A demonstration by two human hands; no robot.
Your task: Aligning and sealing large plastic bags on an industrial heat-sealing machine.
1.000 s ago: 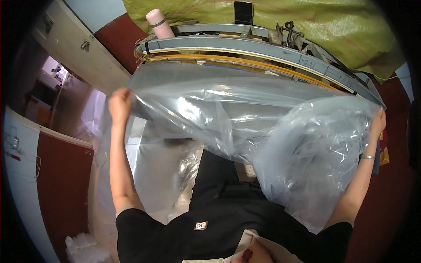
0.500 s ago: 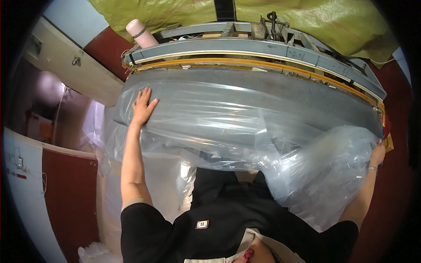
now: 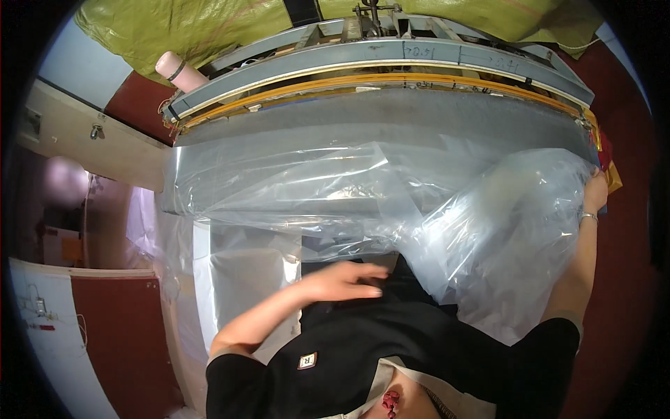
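Observation:
A clear plastic film drapes wrinkled over the front of a long grey work surface and bunches up at the right. My left hand is off the film, in front of my torso, its fingers apart and a little blurred, with nothing in them. At the right end of the surface, my right hand is closed at the film's edge, its fingertips partly hidden. Below the film's left part hangs more plastic sheeting.
A grey metal frame with an orange strip runs along the back. A pink roll leans at its left end. Yellow-green sheeting hangs behind. An open doorway is at left, beside a dark red and white wall panel.
My left hand has lifted off the film and swung down and right to my torso. My right hand stays at the right end. The whole view has shifted slightly.

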